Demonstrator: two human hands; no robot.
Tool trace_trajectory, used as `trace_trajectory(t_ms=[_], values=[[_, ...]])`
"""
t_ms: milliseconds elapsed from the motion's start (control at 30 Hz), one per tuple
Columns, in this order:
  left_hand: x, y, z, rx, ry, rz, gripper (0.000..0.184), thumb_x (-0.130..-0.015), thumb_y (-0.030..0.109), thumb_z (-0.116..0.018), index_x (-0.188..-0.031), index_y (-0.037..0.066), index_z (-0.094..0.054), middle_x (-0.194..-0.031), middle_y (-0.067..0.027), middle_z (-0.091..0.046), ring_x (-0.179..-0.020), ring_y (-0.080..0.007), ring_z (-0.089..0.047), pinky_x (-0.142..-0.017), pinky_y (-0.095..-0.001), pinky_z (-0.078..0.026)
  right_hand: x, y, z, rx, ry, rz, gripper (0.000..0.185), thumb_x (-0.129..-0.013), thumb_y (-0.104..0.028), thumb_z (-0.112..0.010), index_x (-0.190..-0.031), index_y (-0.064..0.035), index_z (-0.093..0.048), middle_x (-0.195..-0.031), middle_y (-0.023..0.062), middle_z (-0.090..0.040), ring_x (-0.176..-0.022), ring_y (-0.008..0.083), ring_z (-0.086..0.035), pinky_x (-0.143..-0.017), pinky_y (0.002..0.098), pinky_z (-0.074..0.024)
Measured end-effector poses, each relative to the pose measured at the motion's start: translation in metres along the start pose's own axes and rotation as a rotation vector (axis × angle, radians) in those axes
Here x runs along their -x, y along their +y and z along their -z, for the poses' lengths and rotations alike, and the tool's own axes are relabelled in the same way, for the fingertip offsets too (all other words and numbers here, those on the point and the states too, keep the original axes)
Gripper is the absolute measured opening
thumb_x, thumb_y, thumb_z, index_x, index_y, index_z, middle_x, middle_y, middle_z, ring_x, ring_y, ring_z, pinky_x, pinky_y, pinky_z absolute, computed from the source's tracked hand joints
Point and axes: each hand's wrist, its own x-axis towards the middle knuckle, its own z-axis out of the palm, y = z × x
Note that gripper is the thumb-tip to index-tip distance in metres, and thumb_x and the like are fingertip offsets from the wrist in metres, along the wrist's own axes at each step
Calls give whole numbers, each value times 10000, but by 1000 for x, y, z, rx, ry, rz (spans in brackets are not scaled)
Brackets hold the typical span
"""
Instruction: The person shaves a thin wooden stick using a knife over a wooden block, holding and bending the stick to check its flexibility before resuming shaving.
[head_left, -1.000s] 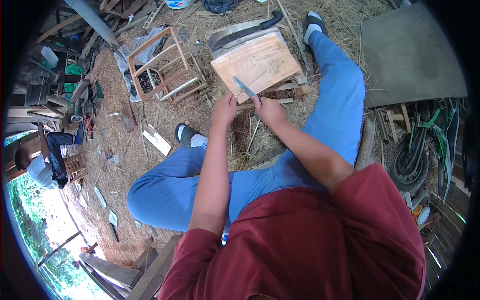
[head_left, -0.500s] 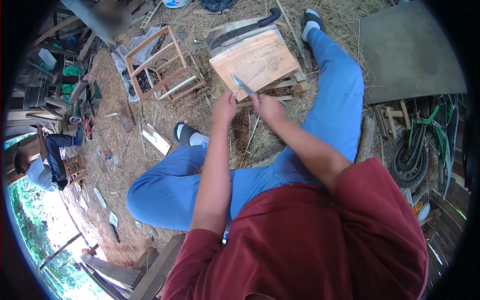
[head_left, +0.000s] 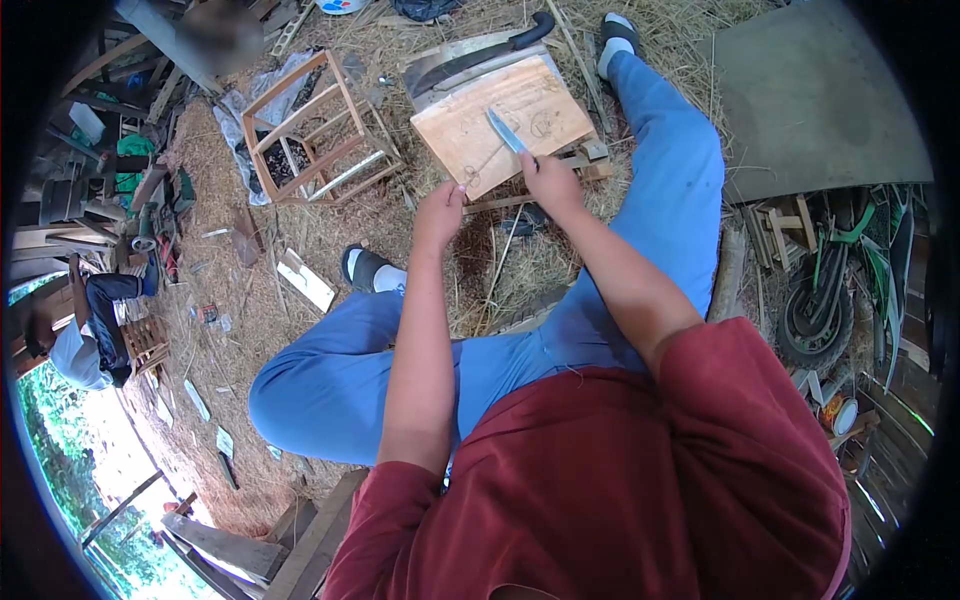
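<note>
My right hand is wrapped round the handle of a knife. Its blade lies over a wooden board, pointing up and to the left. Close to the board's near left corner is my left hand, its thumb and fingers pressed together. Whatever it may be pinching is too small to make out. A machete with a black handle rests along the far side of the board.
A wooden frame stands left of the board. Straw covers the ground, with a white-faced offcut by my foot. A flat grey sheet and a wheel are at right. Another person sits at far left.
My right hand has moved right and slightly up, taking the knife away from the left hand and farther across the board. My left hand has shifted slightly left.
</note>
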Motion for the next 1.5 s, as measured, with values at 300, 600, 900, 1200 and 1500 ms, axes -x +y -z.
trace_trajectory(t_ms=[300,600,900,1200,1500], values=[[-1,-1,3,62,-32,9,307,-1036,315,-551,-1007,28,-656,-918,-217,-701,-864,-407,-679,-778,-468,-520,-5,-5,1,55,4,-120,613,-1014,-540,-509,-965,19,-757,-917,302,-705,-903,480,-691,-826,544,-548],[4,6,5,121,0,33,246,-1039,268,-568,-1157,68,-652,-972,-214,-714,-897,-374,-693,-808,-430,-526,-3,-2,-3,4,34,-140,605,-993,-540,-539,-998,25,-755,-928,308,-705,-908,487,-689,-836,547,-544],[1,-11,4,178,-63,-65,234,-1055,232,-538,-1080,19,-633,-828,-94,-633,-802,-186,-598,-758,-350,-482,-1,-6,8,36,15,-176,631,-998,-568,-495,-983,-1,-772,-976,288,-722,-948,465,-703,-870,550,-554],[3,-9,9,155,-65,-23,244,-1021,257,-574,-1031,30,-664,-903,-194,-704,-846,-349,-690,-765,-421,-517,-2,0,3,67,26,-131,605,-1014,-551,-480,-983,-24,-776,-971,292,-722,-945,474,-703,-857,562,-555],[8,0,14,85,-40,-37,257,-1025,270,-576,-972,58,-711,-901,-163,-731,-848,-337,-702,-772,-416,-530,33,-21,-14,110,-59,-97,609,-1017,-552,-491,-924,-15,-763,-896,289,-719,-885,473,-712,-812,553,-571]])
